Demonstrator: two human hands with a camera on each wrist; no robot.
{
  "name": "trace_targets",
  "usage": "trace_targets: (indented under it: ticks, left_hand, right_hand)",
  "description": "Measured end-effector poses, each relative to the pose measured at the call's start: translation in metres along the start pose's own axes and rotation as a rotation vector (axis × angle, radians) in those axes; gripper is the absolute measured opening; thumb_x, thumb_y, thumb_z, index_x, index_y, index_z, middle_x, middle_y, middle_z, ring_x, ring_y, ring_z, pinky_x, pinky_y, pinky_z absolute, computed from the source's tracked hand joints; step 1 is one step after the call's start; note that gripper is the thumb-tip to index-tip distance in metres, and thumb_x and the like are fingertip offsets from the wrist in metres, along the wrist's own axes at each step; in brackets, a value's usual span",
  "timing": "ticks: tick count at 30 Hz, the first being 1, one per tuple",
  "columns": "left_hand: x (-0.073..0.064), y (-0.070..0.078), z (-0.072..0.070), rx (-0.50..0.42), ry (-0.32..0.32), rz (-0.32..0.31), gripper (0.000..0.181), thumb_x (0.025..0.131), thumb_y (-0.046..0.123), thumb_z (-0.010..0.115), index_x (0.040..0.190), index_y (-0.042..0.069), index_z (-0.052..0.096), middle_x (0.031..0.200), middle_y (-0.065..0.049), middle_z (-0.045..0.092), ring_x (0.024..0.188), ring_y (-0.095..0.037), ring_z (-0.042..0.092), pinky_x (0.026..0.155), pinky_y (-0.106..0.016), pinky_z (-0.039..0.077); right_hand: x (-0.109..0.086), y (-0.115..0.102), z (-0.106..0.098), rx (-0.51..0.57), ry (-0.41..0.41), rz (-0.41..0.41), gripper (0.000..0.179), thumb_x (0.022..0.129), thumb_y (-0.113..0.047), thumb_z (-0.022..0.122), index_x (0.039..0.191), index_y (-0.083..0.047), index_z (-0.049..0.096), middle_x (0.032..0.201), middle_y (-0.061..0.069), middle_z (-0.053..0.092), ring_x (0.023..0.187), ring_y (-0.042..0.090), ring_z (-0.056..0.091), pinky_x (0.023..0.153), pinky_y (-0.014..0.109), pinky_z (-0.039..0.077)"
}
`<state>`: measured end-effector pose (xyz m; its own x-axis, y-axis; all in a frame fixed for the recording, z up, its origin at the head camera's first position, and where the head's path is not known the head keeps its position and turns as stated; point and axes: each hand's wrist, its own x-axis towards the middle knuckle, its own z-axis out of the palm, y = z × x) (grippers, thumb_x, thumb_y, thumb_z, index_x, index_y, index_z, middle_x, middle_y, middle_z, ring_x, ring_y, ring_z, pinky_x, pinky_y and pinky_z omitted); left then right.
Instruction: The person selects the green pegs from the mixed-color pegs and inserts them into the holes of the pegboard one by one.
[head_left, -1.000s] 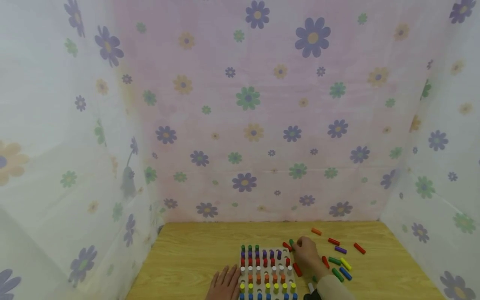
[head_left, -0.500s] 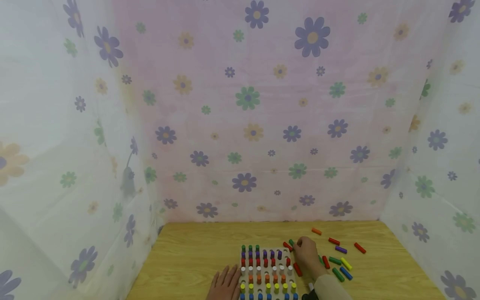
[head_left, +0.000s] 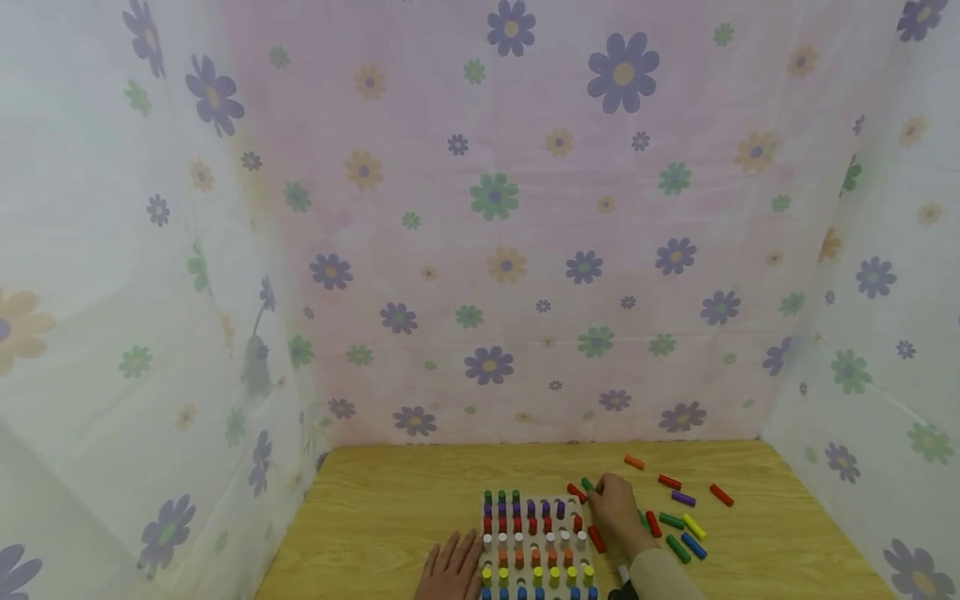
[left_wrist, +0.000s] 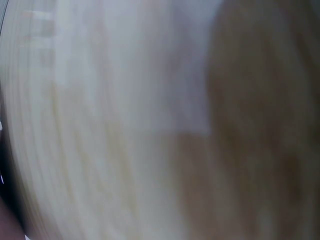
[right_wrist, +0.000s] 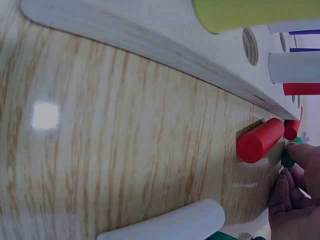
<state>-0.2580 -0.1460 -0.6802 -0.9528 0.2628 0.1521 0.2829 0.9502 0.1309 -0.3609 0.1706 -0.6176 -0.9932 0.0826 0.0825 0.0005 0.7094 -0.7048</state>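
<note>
Head view: the right hand (head_left: 615, 510), nearer, pinches 1 green peg (head_left: 587, 483), long axis slanting away-left from the fingertips, just beyond the pegboard's (right_wrist: 145, 22) far right corner; left hand (head_left: 452, 567) (fingers straight) lies at its left edge.

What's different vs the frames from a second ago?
Very little. Right forearm shifted slightly left, so another green peg now shows beside a red peg. Nothing newly gripped or released.

Unchanged: right hand pinches its green peg; left hand lies flat at the left edge of the board.
</note>
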Motion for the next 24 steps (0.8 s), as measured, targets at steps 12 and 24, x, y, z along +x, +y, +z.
trace_targets:
  ticks: [12, 24]
  left_hand:
    - [0.000, 0.001, 0.002, -0.002, -0.029, -0.012, 0.063, 0.110, 0.058, 0.018, 0.150, 0.025, 0.055, 0.152, 0.006, 0.052, 0.140, -0.027, 0.048, 0.115, -0.055, 0.040]
    - [0.000, 0.000, -0.001, -0.001, -0.024, -0.009, 0.061, 0.110, 0.057, 0.020, 0.150, 0.026, 0.055, 0.152, 0.005, 0.053, 0.140, -0.028, 0.049, 0.115, -0.053, 0.040]
  right_hand:
    - [-0.004, 0.005, -0.001, 0.024, -0.033, -0.009, 0.018, 0.097, -0.003, 0.062, 0.081, 0.000, 0.055, 0.078, 0.009, 0.055, 0.070, 0.021, 0.054, 0.057, 0.033, 0.049]
    - [-0.007, 0.003, -0.014, 0.154, -0.044, 0.005, 0.013, 0.100, -0.009, 0.061, 0.094, 0.003, 0.061, 0.085, 0.012, 0.062, 0.073, 0.022, 0.057, 0.059, 0.034, 0.052]
